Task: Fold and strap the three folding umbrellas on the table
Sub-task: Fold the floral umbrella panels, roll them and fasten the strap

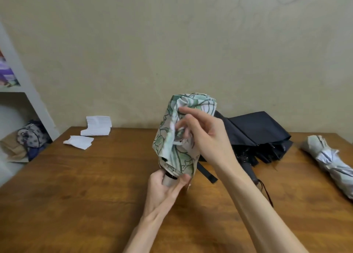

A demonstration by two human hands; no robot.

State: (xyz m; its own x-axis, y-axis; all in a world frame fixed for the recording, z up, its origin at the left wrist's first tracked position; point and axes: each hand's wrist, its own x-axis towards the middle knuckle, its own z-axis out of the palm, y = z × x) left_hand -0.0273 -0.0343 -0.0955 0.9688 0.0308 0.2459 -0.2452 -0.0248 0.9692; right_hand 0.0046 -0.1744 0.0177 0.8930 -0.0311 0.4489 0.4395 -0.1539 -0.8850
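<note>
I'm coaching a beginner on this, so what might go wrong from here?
The floral umbrella has loose, bunched folds; they may slip apart while the right hand works at the cloth, since the left hand grips only the handle. The black umbrella lies unfolded just behind, its strap beside the right forearm, and may snag.

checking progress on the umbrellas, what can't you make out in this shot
Head view only.
Leaf-print umbrella: whether its strap is fastened; the right hand covers that spot and its fingers are blurred.
Its handle: mostly wrapped by the left hand.
Black umbrella: near-left part hidden behind the leaf-print umbrella and right forearm.
Silver umbrella: near end cut off by the right frame edge.
</note>
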